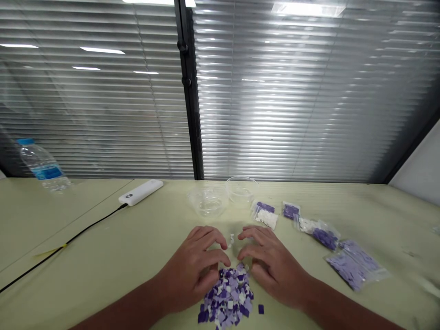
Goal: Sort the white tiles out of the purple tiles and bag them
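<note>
A heap of small square tiles (229,298), in dark purple, lilac and white, lies on the table close in front of me. At the heap's far left edge is my left hand (198,266), fingers curved and apart, thumb and index finger by the tiles. My right hand (270,266) hovers at the far right edge with its fingers bent and spread. No tile shows between the fingers of either hand. A few white pieces (231,239) lie between the two hands, just beyond the heap. One dark purple tile (261,309) sits apart, right of the heap.
Clear plastic containers (208,204) stand behind the hands. Small bags of purple and white pieces (266,215) and a larger lilac bag (355,266) lie to the right. A white power bank (140,192) with a black cable and a water bottle (44,165) are at left.
</note>
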Available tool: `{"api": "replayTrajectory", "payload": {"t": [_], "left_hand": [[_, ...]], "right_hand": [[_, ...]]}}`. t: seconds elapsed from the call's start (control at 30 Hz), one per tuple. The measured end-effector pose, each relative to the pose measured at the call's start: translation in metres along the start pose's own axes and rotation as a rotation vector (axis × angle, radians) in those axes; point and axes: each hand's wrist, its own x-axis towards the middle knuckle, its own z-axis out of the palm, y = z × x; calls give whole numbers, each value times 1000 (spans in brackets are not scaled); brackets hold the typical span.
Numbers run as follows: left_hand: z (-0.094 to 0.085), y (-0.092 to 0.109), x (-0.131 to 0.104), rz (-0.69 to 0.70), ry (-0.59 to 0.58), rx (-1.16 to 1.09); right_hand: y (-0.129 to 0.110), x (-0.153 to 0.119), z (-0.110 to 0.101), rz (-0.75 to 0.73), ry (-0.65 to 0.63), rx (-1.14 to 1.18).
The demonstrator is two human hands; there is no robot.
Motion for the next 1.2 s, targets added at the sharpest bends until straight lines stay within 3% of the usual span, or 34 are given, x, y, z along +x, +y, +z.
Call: {"api": "replayTrajectory", "payload": {"t": [0.13,0.3,0.53,0.87,1.2], "left_hand": [[-7,6,3,25,-134,-47],[-10,9,3,14,-187,-52],[-5,5,6,-73,-123,-16],[0,2,2,-98,-104,-1],[0,2,6,-111,-107,51]], "right_hand": [[0,2,1,-17,-12,-22],[2,1,4,5,8,-32],[1,1,3,19,25,-7],[0,0,3,56,-17,-13],[2,1,4,-2,-10,-34]]}}
